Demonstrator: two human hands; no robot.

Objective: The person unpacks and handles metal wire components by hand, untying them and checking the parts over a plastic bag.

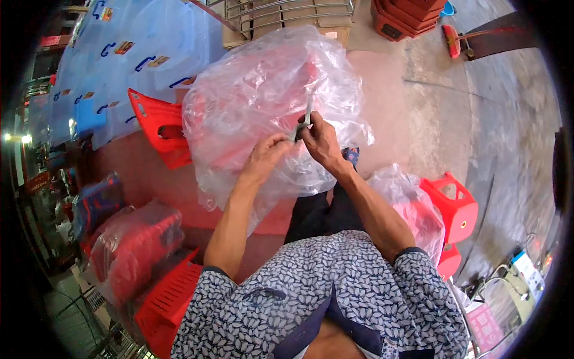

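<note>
A big clear plastic bag bulges in front of me, with red things inside that look blurred through the film. Over its near side, my right hand grips a thin pale strip together with a small dark item, too small to identify. My left hand meets it from the left, its fingertips pinching the pale strip's lower end. Both hands are close together, almost touching. A red plastic chair pokes out at the bag's left side.
Stacked translucent blue storage boxes stand at the far left. Nested brown-red pots and a red broom head are at the far right. Red plastic stools stand by my right side. Wrapped red goods are at the near left.
</note>
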